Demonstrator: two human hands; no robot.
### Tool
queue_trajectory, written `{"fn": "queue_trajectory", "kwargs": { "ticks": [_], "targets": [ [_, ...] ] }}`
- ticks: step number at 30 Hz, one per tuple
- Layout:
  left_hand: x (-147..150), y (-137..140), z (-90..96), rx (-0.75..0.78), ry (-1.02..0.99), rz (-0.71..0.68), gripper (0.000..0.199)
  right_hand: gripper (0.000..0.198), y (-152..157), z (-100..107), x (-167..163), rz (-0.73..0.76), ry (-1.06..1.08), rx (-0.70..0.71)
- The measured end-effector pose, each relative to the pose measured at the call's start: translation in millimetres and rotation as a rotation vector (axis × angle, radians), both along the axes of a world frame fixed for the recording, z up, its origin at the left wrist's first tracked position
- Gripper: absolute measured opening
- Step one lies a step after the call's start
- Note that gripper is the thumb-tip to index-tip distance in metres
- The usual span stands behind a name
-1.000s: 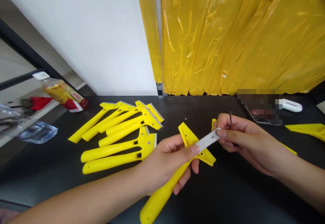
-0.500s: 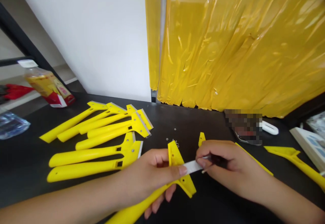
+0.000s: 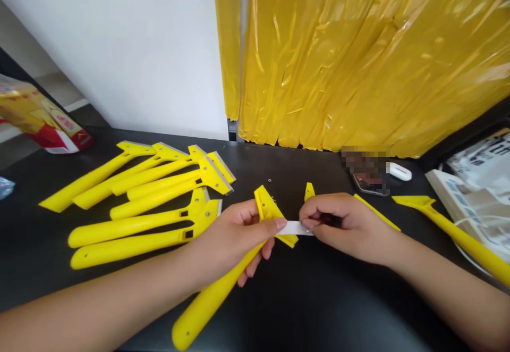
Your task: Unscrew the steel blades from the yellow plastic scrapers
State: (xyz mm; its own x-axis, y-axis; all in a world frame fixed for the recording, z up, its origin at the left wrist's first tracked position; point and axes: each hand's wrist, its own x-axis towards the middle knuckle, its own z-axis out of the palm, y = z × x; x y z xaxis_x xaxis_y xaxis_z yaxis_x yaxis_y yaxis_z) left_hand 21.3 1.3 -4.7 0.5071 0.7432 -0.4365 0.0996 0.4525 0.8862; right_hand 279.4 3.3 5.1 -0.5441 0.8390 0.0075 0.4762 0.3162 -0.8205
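Observation:
My left hand [image 3: 243,232] is closed around the neck of a yellow scraper [image 3: 219,299], its handle slanting down toward the front of the table. The scraper's head has small holes and carries no fitted blade. Under my left thumb lies one end of a pale flat blade-like strip [image 3: 294,228], crossing the head. My right hand [image 3: 346,224] pinches the strip's other end; its curled fingers hide that tip. Behind the right hand, parts of another yellow scraper [image 3: 309,191] show. Several yellow scrapers with metal blades [image 3: 159,190] lie to the left.
Farther right rests a bare yellow scraper [image 3: 442,224], beside a white box-like item [image 3: 442,190]. A dark phone-like object [image 3: 368,182], partly blurred, and a white case [image 3: 399,172] lie at the back. A drink bottle [image 3: 51,120] stands back left, near a yellow-wrapped panel [image 3: 319,65].
The view has shifted, so more of the held scraper's handle shows. My right hand has come closer to my left, and less of the pale strip shows between them.

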Motion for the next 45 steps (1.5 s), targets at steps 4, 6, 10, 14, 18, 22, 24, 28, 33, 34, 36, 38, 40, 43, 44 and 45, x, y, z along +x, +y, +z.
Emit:
{"fn": "queue_trajectory", "kwargs": {
  "ticks": [4, 6, 10, 14, 18, 22, 24, 28, 33, 34, 36, 38, 40, 43, 44, 45],
  "targets": [
    [2, -3, -1.9, -0.044, -0.049, 0.07, 0.054, 0.021, -2, 3, -1, -0.055, 0.067, -0.012],
    [1, -2, -6.2, -0.066, -0.056, 0.074, 0.07, 0.024, -2, 0, 0, -0.111, 0.099, -0.032],
    [-2, 4, -16.4, -0.025, -0.066, 0.031, 0.081, 0.031, -4, -17, 0, -0.18, 0.142, -0.077],
    [-2, 9, -21.3, 0.019, -0.12, -0.014, 0.089, 0.018, -6, -36, 0, -0.172, 0.188, -0.113],
    [-4, 8, -25.3, 0.032, -0.146, -0.062, 0.087, 0.014, -7, -43, 0, -0.175, 0.222, -0.115],
    [-5, 7, -29.5, 0.016, -0.195, -0.079, 0.083, 0.013, -6, -43, -4, -0.206, 0.221, -0.09],
    [-5, 5, -29.3, -0.002, -0.19, -0.079, 0.08, 0.016, -6, -43, -6, -0.219, 0.242, -0.109],
    [-6, 2, -25.3, -0.01, -0.167, -0.069, 0.07, 0.012, -9, -44, -8, -0.191, 0.282, -0.176],
    [-6, 1, -23.4, -0.02, -0.153, -0.086, 0.075, 0.018, -12, -44, -13, -0.192, 0.307, -0.21],
    [-6, 1, -23.0, -0.019, -0.15, -0.092, 0.075, 0.018, -13, -44, -15, -0.197, 0.316, -0.214],
    [-6, 1, -21.9, -0.017, -0.148, -0.094, 0.074, 0.019, -14, -43, -17, -0.203, 0.331, -0.22],
    [-5, 0, -20.8, -0.02, -0.16, -0.097, 0.071, 0.02, -15, -41, -19, -0.201, 0.323, -0.224],
    [-3, -3, -20.3, -0.044, -0.184, -0.097, 0.07, 0.023, -15, -36, -19, -0.202, 0.299, -0.198],
    [1, -7, -20.4, -0.108, -0.198, -0.06, 0.07, 0.028, -15, -28, -20, -0.21, 0.263, -0.147],
    [1, -9, -20.3, -0.123, -0.198, -0.043, 0.07, 0.028, -14, -25, -20, -0.209, 0.263, -0.14],
    [1, -10, -19.9, -0.131, -0.202, -0.028, 0.068, 0.028, -13, -22, -21, -0.202, 0.266, -0.143]
  ]
}}
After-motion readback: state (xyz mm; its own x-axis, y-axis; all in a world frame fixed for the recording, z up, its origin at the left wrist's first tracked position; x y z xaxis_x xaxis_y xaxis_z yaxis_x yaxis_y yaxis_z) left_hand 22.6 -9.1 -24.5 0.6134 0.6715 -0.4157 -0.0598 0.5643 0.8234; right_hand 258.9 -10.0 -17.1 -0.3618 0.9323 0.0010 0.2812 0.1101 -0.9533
